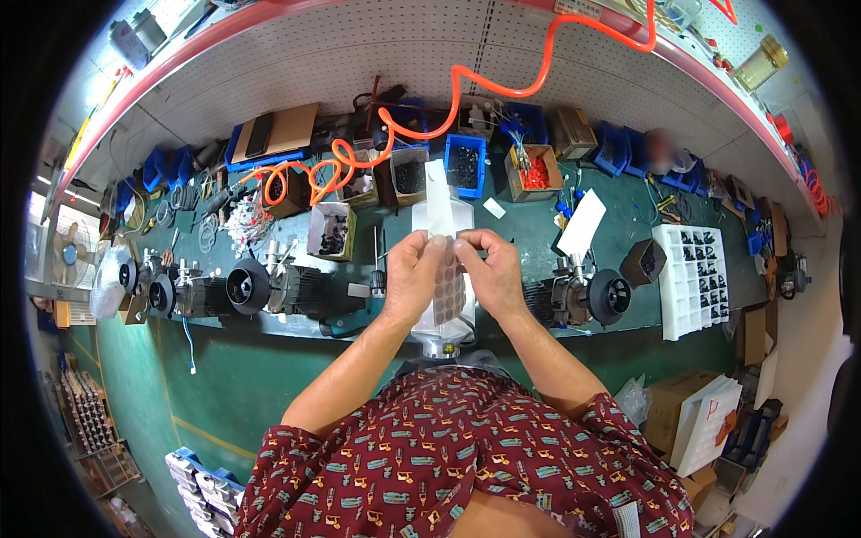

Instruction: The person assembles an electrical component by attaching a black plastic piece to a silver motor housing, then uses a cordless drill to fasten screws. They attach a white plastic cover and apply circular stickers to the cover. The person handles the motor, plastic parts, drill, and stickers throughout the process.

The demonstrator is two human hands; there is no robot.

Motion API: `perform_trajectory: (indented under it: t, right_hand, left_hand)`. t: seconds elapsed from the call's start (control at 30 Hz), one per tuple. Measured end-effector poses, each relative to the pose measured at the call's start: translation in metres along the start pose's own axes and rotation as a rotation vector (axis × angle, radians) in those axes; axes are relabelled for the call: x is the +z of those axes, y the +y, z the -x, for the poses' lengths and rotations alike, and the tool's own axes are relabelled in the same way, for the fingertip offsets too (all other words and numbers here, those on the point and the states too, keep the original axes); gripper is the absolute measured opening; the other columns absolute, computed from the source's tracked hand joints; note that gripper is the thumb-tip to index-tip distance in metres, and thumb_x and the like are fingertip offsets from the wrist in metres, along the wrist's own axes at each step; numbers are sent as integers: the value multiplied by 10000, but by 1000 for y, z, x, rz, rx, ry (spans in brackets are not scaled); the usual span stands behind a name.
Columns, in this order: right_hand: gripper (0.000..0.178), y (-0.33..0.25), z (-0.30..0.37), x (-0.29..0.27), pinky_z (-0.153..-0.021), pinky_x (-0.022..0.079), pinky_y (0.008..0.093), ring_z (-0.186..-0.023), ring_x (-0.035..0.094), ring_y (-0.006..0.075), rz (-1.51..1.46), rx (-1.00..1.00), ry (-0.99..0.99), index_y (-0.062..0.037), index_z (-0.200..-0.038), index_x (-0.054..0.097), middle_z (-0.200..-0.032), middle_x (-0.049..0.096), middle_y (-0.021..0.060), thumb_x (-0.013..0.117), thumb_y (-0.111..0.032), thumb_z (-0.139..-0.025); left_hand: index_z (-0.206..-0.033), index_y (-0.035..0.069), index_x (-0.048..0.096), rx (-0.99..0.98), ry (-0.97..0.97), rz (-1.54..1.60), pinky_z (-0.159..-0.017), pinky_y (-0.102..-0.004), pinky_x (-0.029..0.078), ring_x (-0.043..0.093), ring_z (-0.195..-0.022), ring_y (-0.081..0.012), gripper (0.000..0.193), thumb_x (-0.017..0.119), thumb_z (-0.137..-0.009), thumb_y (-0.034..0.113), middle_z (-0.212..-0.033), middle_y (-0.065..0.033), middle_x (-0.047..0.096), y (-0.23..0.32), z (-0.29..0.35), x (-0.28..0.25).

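A strip of grey round stickers [448, 291] hangs between my two hands at the middle of the bench. My left hand [414, 272] pinches its left upper edge with thumb and fingers. On the other edge my right hand [493, 272] pinches it too, thumb close to the left thumb. A pale white strip [438, 197] sticks up beyond my fingertips; I cannot tell whether it belongs to the same sheet. Beneath the stickers lies a whitish plate-like piece [462, 215], mostly covered, with a round silvery part [442, 348] at the bench's near edge.
Motor assemblies with black round housings [247, 285] stand left, another [608, 296] right. Behind are a blue bin [465, 166] of dark parts and a box of red parts [534, 172]. A white compartment tray [671, 282] sits far right. An orange coiled hose [457, 85] hangs overhead.
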State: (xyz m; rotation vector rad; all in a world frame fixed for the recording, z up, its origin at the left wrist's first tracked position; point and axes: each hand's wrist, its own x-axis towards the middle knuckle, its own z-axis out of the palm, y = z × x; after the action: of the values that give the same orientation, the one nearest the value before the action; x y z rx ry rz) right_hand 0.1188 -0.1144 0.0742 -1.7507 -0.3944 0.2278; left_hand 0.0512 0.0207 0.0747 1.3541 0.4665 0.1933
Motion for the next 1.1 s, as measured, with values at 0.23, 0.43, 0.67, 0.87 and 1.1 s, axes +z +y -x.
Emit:
perform_trajectory:
  t: [0.23,0.43,0.67,0.87,1.1]
  right_hand:
    - [205,0,-1,-3,-716,536,264,-800,650,106,-7,9,16,52,-981,722,-891,717,58,669,-146,-975]
    - [178,7,-2,-4,-673,527,258,-745,619,82,-277,248,-2,20,-983,719,-853,691,22,665,-149,-980]
    - [166,9,-11,-11,-598,561,263,-723,633,96,-358,343,148,41,-948,703,-840,680,44,656,-118,-956]
    - [196,10,-3,-10,-614,582,279,-764,671,119,-170,105,106,62,-988,718,-874,714,78,642,-118,-971]
    - [179,-6,-5,-26,-638,609,279,-835,688,128,-438,336,-41,23,-1103,705,-979,715,65,662,-71,-956]
  left_hand:
    - [-928,-14,695,66,-3,51,-632,-234,456,556,-724,-38,227,602,-1025,168,-801,7,664,-4,-3,6]
    - [-1062,-16,670,94,21,66,-639,-239,432,510,-727,-42,168,598,-1020,130,-782,20,630,-13,-3,8]
    - [-1389,27,586,226,72,-380,-741,-315,526,625,-784,-152,413,567,-979,-14,-901,-123,693,5,7,14]
    - [-1302,40,680,398,-13,-436,-867,-378,547,710,-955,-327,448,534,-900,-92,-1054,-228,714,-20,8,19]
    - [-1313,49,686,252,-112,-256,-869,-311,520,662,-960,-198,421,520,-944,-67,-1057,-130,700,-19,12,10]
